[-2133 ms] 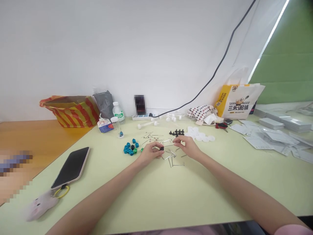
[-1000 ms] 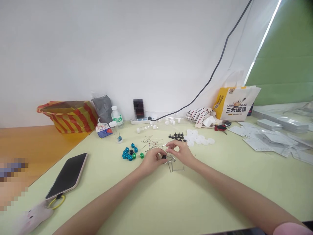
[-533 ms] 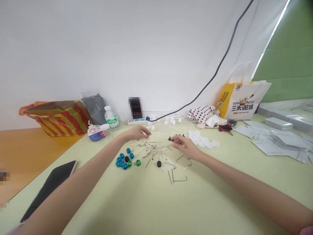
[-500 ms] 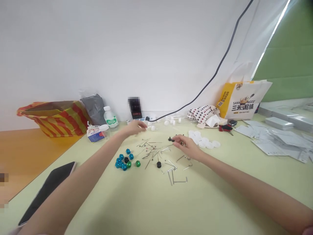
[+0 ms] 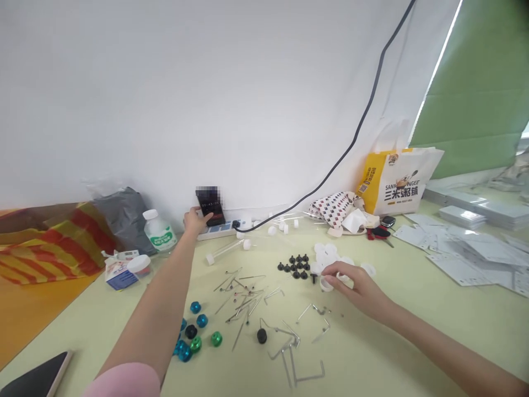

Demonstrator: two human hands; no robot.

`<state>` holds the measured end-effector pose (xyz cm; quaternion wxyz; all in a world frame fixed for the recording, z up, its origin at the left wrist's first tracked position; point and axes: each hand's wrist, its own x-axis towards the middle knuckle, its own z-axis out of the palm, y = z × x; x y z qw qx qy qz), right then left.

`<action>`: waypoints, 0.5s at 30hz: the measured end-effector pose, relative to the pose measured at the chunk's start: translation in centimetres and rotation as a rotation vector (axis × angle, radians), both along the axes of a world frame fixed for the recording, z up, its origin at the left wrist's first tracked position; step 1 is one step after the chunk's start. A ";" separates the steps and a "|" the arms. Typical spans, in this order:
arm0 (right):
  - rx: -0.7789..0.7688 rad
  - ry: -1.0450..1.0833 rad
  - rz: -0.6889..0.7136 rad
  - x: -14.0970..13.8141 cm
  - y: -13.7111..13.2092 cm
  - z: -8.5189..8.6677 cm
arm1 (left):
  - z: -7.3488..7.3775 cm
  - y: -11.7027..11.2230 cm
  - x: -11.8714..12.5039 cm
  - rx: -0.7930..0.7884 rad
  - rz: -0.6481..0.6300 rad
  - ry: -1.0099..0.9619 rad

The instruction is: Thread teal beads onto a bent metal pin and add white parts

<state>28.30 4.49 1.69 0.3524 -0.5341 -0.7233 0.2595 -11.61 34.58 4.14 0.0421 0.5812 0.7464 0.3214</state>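
Note:
At the back of the table my left hand (image 5: 196,220) is on a phone (image 5: 214,207) that leans upright with a timer on its screen. My thumb lies on the lower screen, and the other fingers are at its left edge, partly hidden. On the right, my right hand (image 5: 357,286) bends over several white plastic discs (image 5: 326,255), its fingertips closed at the edge of one white disc (image 5: 325,284). Just left of it stand several black screw-like pieces (image 5: 296,267) in a group.
Thin metal rods (image 5: 243,303) and bent hex keys (image 5: 295,353) lie mid-table, beside blue knobs (image 5: 195,307) and green knobs (image 5: 216,338). A clear tube (image 5: 229,251), a white bottle (image 5: 160,234), a power strip (image 5: 229,227), a paper bag (image 5: 399,184) and white cards (image 5: 463,253) lie around.
My left hand has moved back to the phone. The right hand has left the black pieces for the white discs. The view has shifted, and the black pieces now show fully.

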 end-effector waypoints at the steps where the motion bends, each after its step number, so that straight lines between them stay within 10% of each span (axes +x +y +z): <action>1: -0.008 -0.002 -0.003 0.2 0.2 0.0 | -0.2 0.4 -0.1 0.015 -0.002 0.013; 15: -0.039 0.000 -0.019 0.3 1.3 0.1 | -0.7 1.1 -0.6 0.072 -0.014 0.076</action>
